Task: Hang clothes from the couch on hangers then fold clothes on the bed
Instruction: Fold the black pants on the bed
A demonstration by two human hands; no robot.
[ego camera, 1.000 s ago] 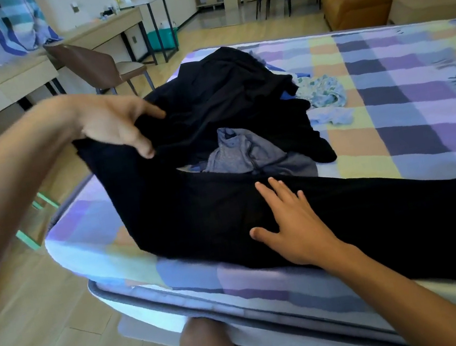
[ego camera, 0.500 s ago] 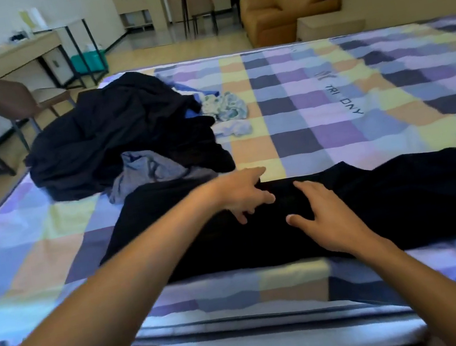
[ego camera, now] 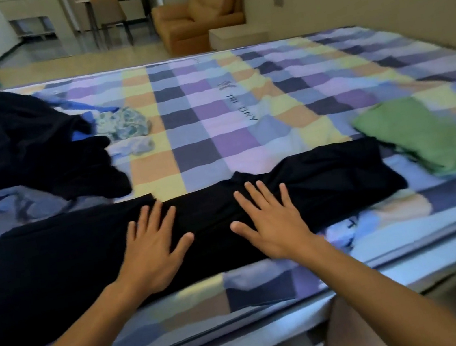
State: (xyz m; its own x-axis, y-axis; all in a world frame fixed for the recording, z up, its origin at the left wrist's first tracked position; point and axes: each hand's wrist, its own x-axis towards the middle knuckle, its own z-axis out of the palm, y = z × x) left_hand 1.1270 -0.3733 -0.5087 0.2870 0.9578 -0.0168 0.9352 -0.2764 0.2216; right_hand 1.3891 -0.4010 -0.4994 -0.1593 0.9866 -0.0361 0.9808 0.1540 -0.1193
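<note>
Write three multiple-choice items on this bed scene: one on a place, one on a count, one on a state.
1. Where does the green garment lie on the bed? A. right of the black garment B. left of it C. under it
2. How many hands rest on the black garment? A. none B. one C. two
3. How do the hands lie? A. fisted B. flat, fingers spread C. pinching cloth
Answers: 1 A, it lies past the black garment's right end. 2 C, the left hand and right hand both press it. 3 B, every finger is straight.
</note>
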